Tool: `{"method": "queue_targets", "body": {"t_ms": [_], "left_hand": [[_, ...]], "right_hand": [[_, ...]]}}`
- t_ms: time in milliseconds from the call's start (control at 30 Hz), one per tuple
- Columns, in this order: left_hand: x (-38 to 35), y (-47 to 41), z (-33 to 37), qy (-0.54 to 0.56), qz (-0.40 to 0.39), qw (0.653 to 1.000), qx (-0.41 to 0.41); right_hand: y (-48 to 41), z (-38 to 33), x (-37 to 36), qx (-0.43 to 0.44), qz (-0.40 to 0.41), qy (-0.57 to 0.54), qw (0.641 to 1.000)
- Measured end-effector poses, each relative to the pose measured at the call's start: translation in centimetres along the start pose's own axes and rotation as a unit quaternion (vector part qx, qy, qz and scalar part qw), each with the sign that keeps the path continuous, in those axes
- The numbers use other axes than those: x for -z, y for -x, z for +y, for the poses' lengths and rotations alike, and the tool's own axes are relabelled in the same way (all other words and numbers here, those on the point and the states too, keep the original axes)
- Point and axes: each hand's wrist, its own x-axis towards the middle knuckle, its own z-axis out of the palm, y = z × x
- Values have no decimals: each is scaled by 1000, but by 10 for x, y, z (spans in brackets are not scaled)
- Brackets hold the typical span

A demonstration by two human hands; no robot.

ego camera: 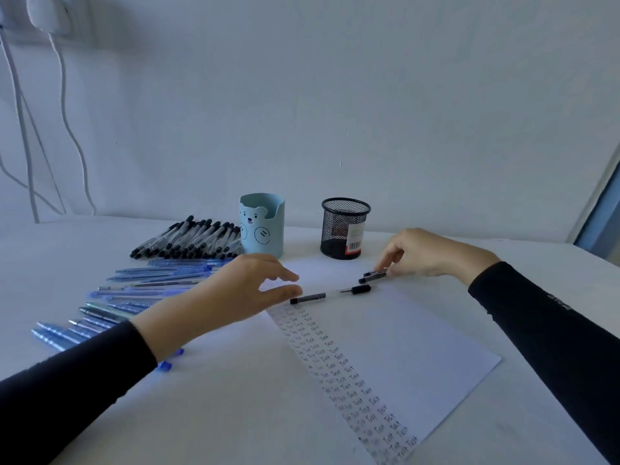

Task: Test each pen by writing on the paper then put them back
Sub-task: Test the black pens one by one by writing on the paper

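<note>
Nearest, the white paper lies slantwise on the pale surface. Its left edge is lined with columns of the handwritten word "Test", running from five o'clock up toward eleven. At the sheet's far end a clear pen, black at both ends, lies across it. The left hand, in a dark sleeve, hovers at that pen's nine o'clock. Its grip is spread, thumb and fingers apart and holding nothing; the thumb tip is just beside the pen's end, and I cannot tell if they touch. At the pen's two o'clock two black pens lie side by side near the paper's far edge. The right hand, at their three o'clock, has its fingers bent down onto their right ends; whether its grip pinches them or only touches them cannot be told. At the sheet's nine o'clock blue pens fan over the surface, partly under the left arm. Farther, at eleven o'clock, a heap of black-capped pens lies against a blue bear cup. A black mesh cup stands at one o'clock, apart from it. White cables hang down the wall at ten o'clock.
</note>
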Motion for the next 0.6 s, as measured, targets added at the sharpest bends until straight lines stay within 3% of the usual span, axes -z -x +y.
{"method": "queue_targets", "body": {"t_ms": [300, 367, 467, 533, 600], "left_hand": [[-11, -14, 11, -26, -9, 999, -29], [-3, -9, 4, -22, 68, 996, -61], [26, -6, -5, 8, 266, 960, -82], [50, -6, -12, 30, 375, 926, -33], [68, -8, -24, 34, 412, 909, 59]], "right_hand": [[-1, 1, -4, 19, 13, -23, 999], [-2, 1, -3, 17, 14, -22, 1000], [-1, -1, -3, 22, 10, 1, 1000], [-2, -2, -4, 25, 12, 9, 1000], [-4, -3, -6, 31, 12, 15, 999]]}}
